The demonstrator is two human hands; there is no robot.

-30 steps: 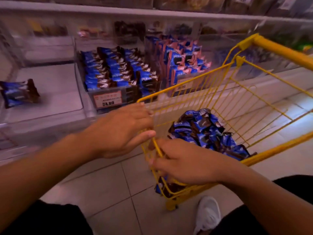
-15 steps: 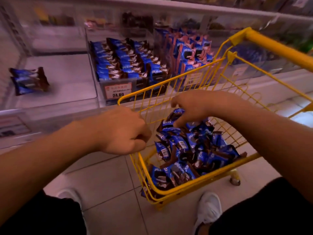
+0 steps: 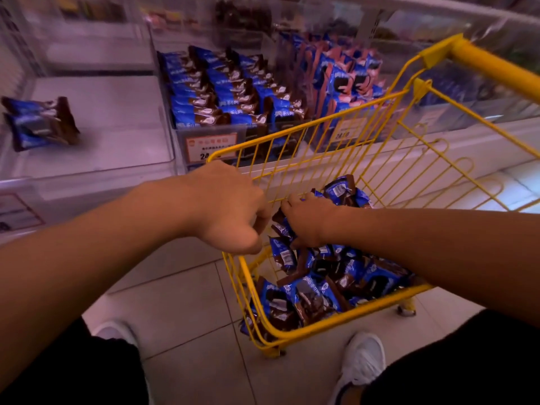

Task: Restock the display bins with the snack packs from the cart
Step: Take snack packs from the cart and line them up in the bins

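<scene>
Hands at cart, snack packs loose inside.
Left hand point(image 3: 230, 206) closed on cart point(image 3: 295, 168) rim; right hand point(image 3: 311, 220) just beside it, fingers curled into snack packs point(image 3: 318, 285); display bins point(image 3: 210, 92) beyond both hands.

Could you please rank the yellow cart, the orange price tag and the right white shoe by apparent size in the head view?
1. Yellow cart, by far the largest.
2. Right white shoe, though nearness to the camera enlarges it.
3. Orange price tag, partly hidden.

Left hand point(image 3: 226, 206) is curled in a fist, knuckles forward; right hand point(image 3: 311, 220) reaches down, fingers bent.
</scene>
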